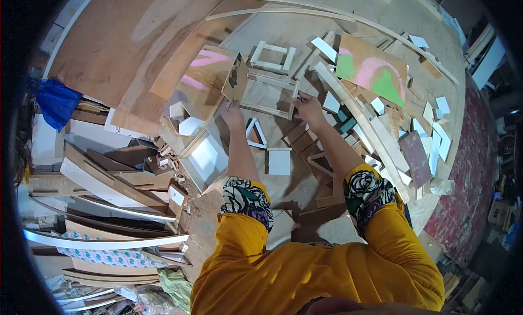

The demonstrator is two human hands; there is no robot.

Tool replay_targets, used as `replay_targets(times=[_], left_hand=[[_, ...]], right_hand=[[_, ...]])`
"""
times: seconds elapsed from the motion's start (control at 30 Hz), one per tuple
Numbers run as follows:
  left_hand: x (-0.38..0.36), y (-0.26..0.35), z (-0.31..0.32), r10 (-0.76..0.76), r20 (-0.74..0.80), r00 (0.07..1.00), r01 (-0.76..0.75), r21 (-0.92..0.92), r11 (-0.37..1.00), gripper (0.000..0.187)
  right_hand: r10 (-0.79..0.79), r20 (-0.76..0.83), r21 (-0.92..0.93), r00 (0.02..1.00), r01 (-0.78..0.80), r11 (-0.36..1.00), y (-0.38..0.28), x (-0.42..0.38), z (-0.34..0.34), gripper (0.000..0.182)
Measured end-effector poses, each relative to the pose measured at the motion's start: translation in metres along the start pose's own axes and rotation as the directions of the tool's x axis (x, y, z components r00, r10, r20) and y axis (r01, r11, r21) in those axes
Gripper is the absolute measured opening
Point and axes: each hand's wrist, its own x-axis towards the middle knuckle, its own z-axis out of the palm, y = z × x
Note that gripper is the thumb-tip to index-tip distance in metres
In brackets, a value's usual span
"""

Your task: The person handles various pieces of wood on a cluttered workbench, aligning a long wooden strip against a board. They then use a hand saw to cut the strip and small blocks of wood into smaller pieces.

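Wooden frame (pixel 268 80), likely light but stiff, is finger-gripped at its end rail (pixel 296 90) by right hand (pixel 309 109), thin panel (pixel 236 82) at lower edge by left hand (pixel 233 114).

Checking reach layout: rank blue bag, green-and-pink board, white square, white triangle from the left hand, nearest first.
From left hand:
1. White triangle, just right
2. White square, right, closer to the body
3. Green-and-pink board, far right
4. Blue bag, far left
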Motion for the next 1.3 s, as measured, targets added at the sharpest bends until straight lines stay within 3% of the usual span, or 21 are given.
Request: replay_targets(times=[0.07, 0.13, 0.2, 0.23, 0.33, 0.4, 0.43, 0.47, 0.5, 0.53, 0.57, 0.63, 0.67, 0.7, 0.73, 0.77, 0.83, 0.93, 1.03, 1.13, 1.3], left_hand=[[-0.003, 0.003, 0.0, -0.03, -0.008, 1.0, 0.03, -0.015, 0.999, 0.017], [-0.002, 0.005, -0.003, -0.031, 0.001, 1.0, 0.03, 0.197, 0.98, 0.014], [0.0, 0.0, -0.001, 0.022, -0.009, 1.0, -0.02, 0.174, 0.985, 0.013], [0.003, -0.005, 0.0, 0.078, -0.017, 0.997, -0.075, 0.151, 0.986, 0.013], [0.012, -0.023, -0.002, 0.087, 0.008, 0.996, -0.087, 0.151, 0.985, 0.015], [0.007, -0.02, 0.001, 0.08, 0.013, 0.997, -0.081, 0.119, 0.99, 0.017], [0.004, -0.015, 0.002, 0.077, 0.01, 0.997, -0.077, 0.088, 0.993, 0.019], [0.002, -0.009, 0.004, 0.076, 0.009, 0.997, -0.076, 0.085, 0.993, 0.019], [0.001, -0.006, 0.004, 0.206, 0.046, 0.978, -0.21, 0.27, 0.94, 0.026], [-0.003, -0.003, 0.002, 0.318, 0.109, 0.942, -0.332, 0.443, 0.833, 0.034], [-0.007, 0.001, 0.003, 0.316, 0.106, 0.943, -0.33, 0.447, 0.832, 0.034], [-0.02, 0.013, 0.013, 0.452, -0.14, 0.881, -0.373, 0.384, 0.845, 0.052], [-0.035, 0.031, 0.016, 0.349, -0.17, 0.921, -0.279, 0.335, 0.9, 0.062], [-0.055, 0.05, 0.013, 0.345, -0.169, 0.923, -0.275, 0.338, 0.9, 0.062], [-0.073, 0.072, 0.012, 0.342, -0.1, 0.935, -0.295, 0.317, 0.901, 0.063], [-0.09, 0.084, 0.011, 0.34, -0.032, 0.94, -0.316, 0.294, 0.902, 0.064], [-0.138, 0.092, 0.0, 0.259, 0.149, 0.954, -0.288, 0.23, 0.93, 0.062], [-0.227, 0.115, -0.027, 0.311, 0.478, 0.821, -0.45, 0.209, 0.868, 0.058], [-0.289, 0.126, -0.061, 0.283, 0.718, 0.636, -0.523, 0.132, 0.842, 0.052], [-0.333, 0.12, -0.09, 0.19, 0.805, 0.563, -0.538, 0.182, 0.823, 0.047], [-0.369, 0.114, -0.131, 0.149, 0.769, 0.622, -0.515, 0.258, 0.818, 0.041]], right_hand=[[-0.022, -0.026, -0.012, 0.999, 0.021, 1.0, 0.006, 0.003, 0.002, 0.046], [-0.045, -0.051, -0.027, 0.998, 0.044, 0.999, 0.02, 0.012, 0.005, 0.045], [-0.246, -0.174, -0.058, 0.954, 0.239, 0.969, 0.026, 0.015, 0.01, 0.037], [-0.246, -0.176, -0.06, 0.953, 0.239, 0.969, 0.022, 0.013, 0.01, 0.037], [-0.153, -0.15, -0.008, 0.977, 0.154, 0.988, 0.013, 0.004, 0.006, 0.043], [0.006, -0.048, 0.17, 0.999, 0.003, 0.986, 0.007, 0.001, 0.001, 0.057], [0.006, -0.053, 0.168, 0.999, 0.003, 0.986, 0.004, -0.005, -0.003, 0.057], [-0.033, -0.049, 0.144, 0.998, 0.04, 0.989, 0.001, -0.012, -0.009, 0.058], [-0.069, -0.041, 0.122, 0.997, 0.074, 0.99, -0.001, -0.02, -0.014, 0.059], [-0.266, -0.093, -0.045, 0.96, 0.263, 0.964, 0.01, -0.016, -0.019, 0.057], [-0.264, -0.089, -0.043, 0.96, 0.261, 0.964, 0.024, -0.018, -0.03, 0.057], [-0.324, -0.008, -0.181, 0.946, 0.317, 0.931, 0.028, -0.047, -0.046, 0.057], [-0.329, -0.008, -0.18, 0.944, 0.322, 0.93, 0.023, -0.069, -0.051, 0.057], [-0.365, -0.003, -0.387, 0.931, 0.336, 0.859, 0.017, -0.104, -0.056, 0.061], [-0.409, 0.011, -0.579, 0.912, 0.34, 0.741, 0.015, -0.129, -0.06, 0.065], [-0.417, 0.012, -0.582, 0.909, 0.345, 0.737, 0.023, -0.149, -0.064, 0.065], [-0.474, 0.134, -0.865, 0.87, 0.336, 0.373, 0.042, -0.183, -0.069, 0.076], [-0.4, 0.129, -0.929, 0.907, 0.252, 0.271, 0.063, -0.215, -0.066, 0.085], [-0.475, 0.19, -0.913, 0.86, 0.332, 0.236, 0.085, -0.211, -0.073, 0.085], [-0.453, 0.151, -0.914, 0.879, 0.299, 0.275, 0.083, -0.214, -0.073, 0.081], [-0.49, 0.167, -0.902, 0.856, 0.332, 0.274, 0.097, -0.216, -0.086, 0.075]])
